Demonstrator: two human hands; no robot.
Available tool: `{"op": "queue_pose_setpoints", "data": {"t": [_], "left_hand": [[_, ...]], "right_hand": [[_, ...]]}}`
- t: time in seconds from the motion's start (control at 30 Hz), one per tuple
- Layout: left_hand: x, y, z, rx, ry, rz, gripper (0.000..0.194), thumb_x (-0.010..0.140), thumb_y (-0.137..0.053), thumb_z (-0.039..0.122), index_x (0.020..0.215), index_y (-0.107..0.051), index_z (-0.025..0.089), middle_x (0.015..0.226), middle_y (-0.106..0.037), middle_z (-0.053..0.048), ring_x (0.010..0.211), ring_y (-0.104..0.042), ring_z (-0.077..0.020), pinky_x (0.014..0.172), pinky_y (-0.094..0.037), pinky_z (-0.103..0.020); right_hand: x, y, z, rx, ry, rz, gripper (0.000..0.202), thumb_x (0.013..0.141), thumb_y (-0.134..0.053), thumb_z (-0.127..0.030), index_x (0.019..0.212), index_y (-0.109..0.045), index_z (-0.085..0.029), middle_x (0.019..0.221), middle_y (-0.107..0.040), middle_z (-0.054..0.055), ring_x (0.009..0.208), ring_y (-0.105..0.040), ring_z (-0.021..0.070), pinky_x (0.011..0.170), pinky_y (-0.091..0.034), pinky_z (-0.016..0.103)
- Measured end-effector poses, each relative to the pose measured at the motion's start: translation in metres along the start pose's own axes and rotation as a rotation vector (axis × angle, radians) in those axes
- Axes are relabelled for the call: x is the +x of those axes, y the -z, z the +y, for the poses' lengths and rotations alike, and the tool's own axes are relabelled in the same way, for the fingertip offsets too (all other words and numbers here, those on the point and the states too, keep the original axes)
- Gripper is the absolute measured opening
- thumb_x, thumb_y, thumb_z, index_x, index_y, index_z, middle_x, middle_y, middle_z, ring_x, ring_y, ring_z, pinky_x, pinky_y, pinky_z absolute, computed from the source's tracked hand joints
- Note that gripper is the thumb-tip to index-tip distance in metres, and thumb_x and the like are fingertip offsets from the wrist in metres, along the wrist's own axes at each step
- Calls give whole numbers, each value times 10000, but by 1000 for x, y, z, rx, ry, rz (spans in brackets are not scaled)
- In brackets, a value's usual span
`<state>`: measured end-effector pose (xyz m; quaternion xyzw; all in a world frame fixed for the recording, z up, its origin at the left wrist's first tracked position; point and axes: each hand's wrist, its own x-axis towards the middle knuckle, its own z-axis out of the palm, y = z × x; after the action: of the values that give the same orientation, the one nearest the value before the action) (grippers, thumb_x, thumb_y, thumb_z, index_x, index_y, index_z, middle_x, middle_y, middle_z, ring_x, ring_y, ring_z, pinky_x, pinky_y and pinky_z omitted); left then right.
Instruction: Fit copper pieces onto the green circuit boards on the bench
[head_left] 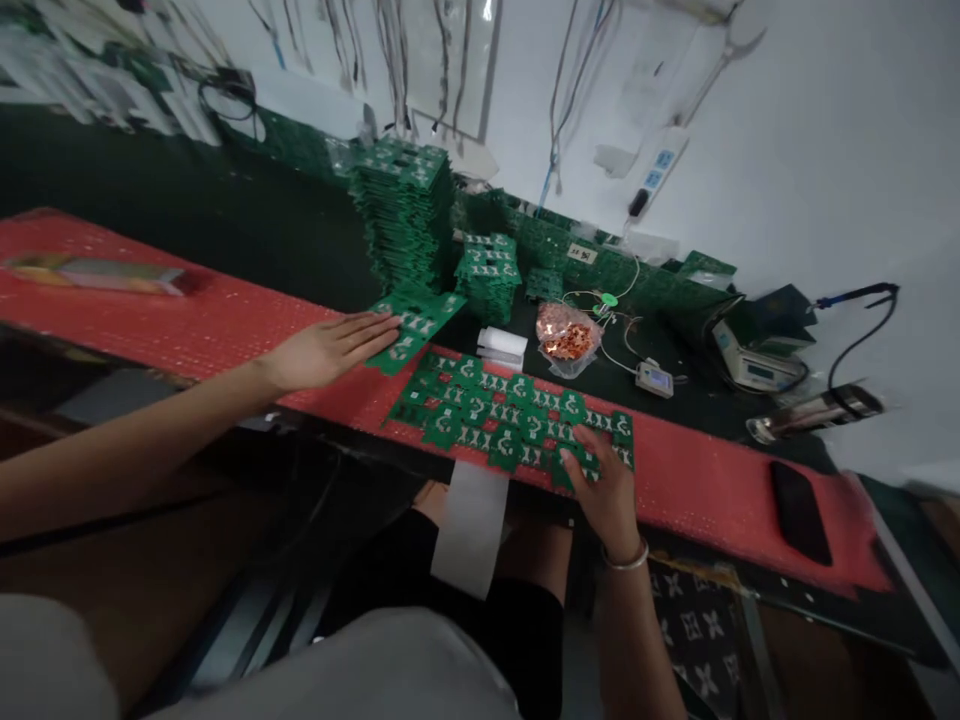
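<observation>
My left hand [319, 350] lies along the left edge of a green circuit board [420, 322], its straight fingers together on top and the thumb out of sight. That board is tilted, close to the front of a tall stack of green boards [405, 210]. In front of me, a wide set of green circuit boards [487, 410] is laid in rows on the red mat [697, 480]. Over its right end is my right hand [604, 490], thumb and fingers apart, the fingertips at the boards. Whether they press on them I cannot tell.
Behind the rows stand a shorter board stack [489, 280], a white roll [502, 343] and a clear bag of copper-coloured parts [568, 338]. A small device with a screen [655, 379] is to their right. A black phone [800, 512] lies far right, a long wrapped packet [97, 273] far left.
</observation>
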<state>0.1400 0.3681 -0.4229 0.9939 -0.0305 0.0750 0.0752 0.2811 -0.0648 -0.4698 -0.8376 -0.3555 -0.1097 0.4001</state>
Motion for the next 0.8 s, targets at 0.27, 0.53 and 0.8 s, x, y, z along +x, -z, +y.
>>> {"op": "queue_pose_setpoints", "data": {"t": [0.27,0.53,0.8], "left_hand": [[-67,-40,-15,-194,95,-289,629,797,-420,476,1355,-590,241,1521,-419,-68,1466,-304,-254,1217,-117,-430],[-38,-63,-6,26,587,-57,968,772,-445,697,1422,-395,-18,1506,-364,-272,1379,-340,-424,1121,-297,-525],[-20,-71,12,14,754,-93,1032,715,-512,804,1377,-379,23,1442,-402,-306,1296,-440,-458,1070,-353,-542]], "right_hand": [[-7,1,11,-4,-71,-1,417,907,-585,-505,1184,-639,-198,1145,-707,107,1049,-672,247,911,-553,441],[-6,32,79,-235,-182,74,544,886,-507,-617,1091,-677,-143,1093,-695,178,1047,-633,299,930,-496,492],[-22,36,134,-430,-303,144,784,821,-416,-784,1015,-715,-85,1100,-643,237,1059,-575,338,933,-449,498]]}}
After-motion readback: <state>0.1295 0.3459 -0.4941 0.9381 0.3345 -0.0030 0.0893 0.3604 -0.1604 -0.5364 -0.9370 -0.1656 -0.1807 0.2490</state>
